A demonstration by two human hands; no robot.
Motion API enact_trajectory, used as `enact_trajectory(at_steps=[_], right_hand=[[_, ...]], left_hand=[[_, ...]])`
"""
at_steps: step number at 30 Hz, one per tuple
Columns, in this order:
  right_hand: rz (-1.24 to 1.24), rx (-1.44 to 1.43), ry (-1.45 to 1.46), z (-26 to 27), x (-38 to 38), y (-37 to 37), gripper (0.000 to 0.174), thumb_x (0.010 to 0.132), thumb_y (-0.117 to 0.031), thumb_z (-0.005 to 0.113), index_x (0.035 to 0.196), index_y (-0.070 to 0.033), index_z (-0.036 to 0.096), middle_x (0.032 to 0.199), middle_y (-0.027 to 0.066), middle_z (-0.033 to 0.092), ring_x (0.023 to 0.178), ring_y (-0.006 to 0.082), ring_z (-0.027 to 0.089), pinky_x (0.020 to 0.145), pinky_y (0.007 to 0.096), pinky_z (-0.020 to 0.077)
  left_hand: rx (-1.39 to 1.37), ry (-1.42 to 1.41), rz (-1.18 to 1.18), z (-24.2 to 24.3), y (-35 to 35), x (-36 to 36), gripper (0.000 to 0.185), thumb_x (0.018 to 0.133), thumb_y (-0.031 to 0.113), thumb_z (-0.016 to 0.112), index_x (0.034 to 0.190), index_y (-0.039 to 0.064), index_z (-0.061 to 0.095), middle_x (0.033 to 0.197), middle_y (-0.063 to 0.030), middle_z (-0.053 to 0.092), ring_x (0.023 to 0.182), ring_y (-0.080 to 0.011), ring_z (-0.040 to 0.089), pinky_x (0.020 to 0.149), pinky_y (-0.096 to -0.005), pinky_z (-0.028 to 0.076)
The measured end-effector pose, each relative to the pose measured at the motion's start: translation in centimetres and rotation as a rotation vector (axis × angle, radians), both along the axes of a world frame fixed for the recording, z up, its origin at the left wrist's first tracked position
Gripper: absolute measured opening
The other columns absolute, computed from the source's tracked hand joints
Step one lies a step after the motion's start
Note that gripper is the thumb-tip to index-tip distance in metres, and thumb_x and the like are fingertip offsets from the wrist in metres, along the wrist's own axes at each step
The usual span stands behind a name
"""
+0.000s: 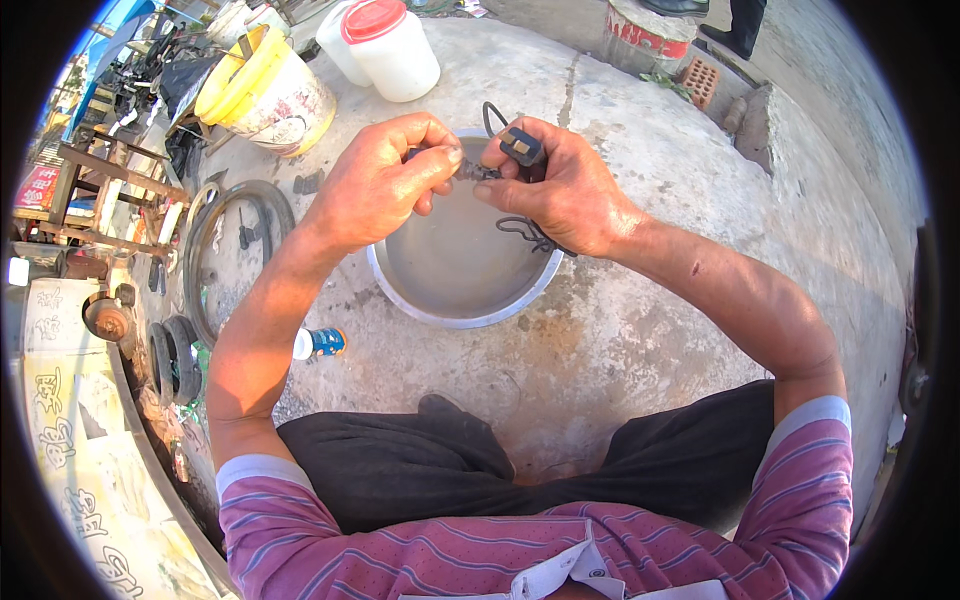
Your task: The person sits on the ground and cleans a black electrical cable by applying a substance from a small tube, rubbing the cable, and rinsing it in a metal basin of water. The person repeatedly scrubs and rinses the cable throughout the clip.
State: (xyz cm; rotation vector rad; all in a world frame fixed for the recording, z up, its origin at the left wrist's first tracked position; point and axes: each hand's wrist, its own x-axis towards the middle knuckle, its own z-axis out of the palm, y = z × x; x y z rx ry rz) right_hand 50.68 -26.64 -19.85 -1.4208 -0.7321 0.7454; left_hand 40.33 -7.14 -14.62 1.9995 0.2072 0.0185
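Observation:
My left hand [403,180] is raised over the far side of a round metal basin [467,324] of murky water. Its thumb and fingers pinch one end of a small dark ribbed piece [472,171], mostly hidden by the fingers. From the other side my right hand [564,187] holds the piece's other end. Also in that hand is a black plug-like block [523,146] with two brass-coloured contacts, facing up. A thin black cord [489,118] loops above the right hand, and more black cord [525,231] hangs below it over the basin.
Left of the basin lie a small blue-and-white bottle [321,343] and bicycle-type tyres [196,262]. Beyond stand a yellow-rimmed bucket [281,112] and white jugs, one with a red lid [397,64]. A perforated brick [700,81] is at back right, near another person's shoes [726,39].

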Motion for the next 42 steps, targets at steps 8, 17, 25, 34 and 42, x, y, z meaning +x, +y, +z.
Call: enact_trajectory(at_steps=[8, 17, 25, 34, 42], right_hand=[[-0.006, -0.067, 0.012, 0.3, -0.8, 0.5, 0.020, 0.088, -0.010, 0.077, 0.101, -0.006, 0.062, 0.083, -0.0052, 0.056, 0.077, 0.0036, 0.051, 0.073, 0.0226, 0.0450], [-0.057, -0.088, -0.075, 0.3, 0.2, 0.3, 0.020, 0.089, -0.010, 0.078, 0.102, -0.007, 0.062, 0.082, -0.0060, 0.056, 0.076, 0.0038, 0.050, 0.070, 0.0226, 0.0431], [-0.001, -0.070, -0.020, -0.6, 0.1, 0.0, 0.020, 0.098, -0.025, 0.071, 0.105, -0.007, 0.066, 0.079, -0.0063, 0.054, 0.074, 0.0037, 0.049, 0.068, 0.0229, 0.0410], [0.078, -0.010, 0.036, -1.2, 0.4, 0.2, 0.022, 0.104, -0.027, 0.061, 0.107, -0.006, 0.066, 0.078, -0.0038, 0.054, 0.071, 0.0057, 0.047, 0.065, 0.0249, 0.0418], [0.070, 0.032, 0.048, -1.3, 0.1, 0.6, 0.024, 0.106, -0.028, 0.058, 0.111, -0.006, 0.066, 0.078, -0.0027, 0.054, 0.069, 0.0062, 0.046, 0.063, 0.0241, 0.0411]], left_hand=[[0.164, -0.014, 0.145, -1.8, -0.7, 0.1, 0.035, 0.101, 0.033, 0.061, 0.088, 0.001, 0.066, 0.074, -0.0043, 0.063, 0.064, -0.0102, 0.058, 0.053, -0.0270, 0.047], [-0.337, -0.102, -0.042, -1.7, 0.7, 0.0, 0.028, 0.101, 0.028, 0.064, 0.107, 0.001, 0.066, 0.083, -0.0057, 0.064, 0.068, -0.0101, 0.060, 0.063, -0.0262, 0.051], [-0.059, -0.153, -0.161, -0.8, 0.7, -0.5, 0.038, 0.099, 0.007, 0.063, 0.136, 0.002, 0.054, 0.099, -0.0066, 0.065, 0.079, -0.0103, 0.062, 0.077, -0.0269, 0.051], [-0.001, -0.193, -0.131, -1.0, 0.9, -0.5, 0.026, 0.100, 0.012, 0.065, 0.123, 0.003, 0.056, 0.089, -0.0045, 0.064, 0.072, -0.0082, 0.060, 0.066, -0.0246, 0.051], [-0.002, -0.134, -0.118, -1.2, 1.0, -0.6, 0.034, 0.106, 0.035, 0.056, 0.107, 0.002, 0.062, 0.067, -0.0032, 0.059, 0.055, -0.0074, 0.053, 0.052, -0.0224, 0.045]])
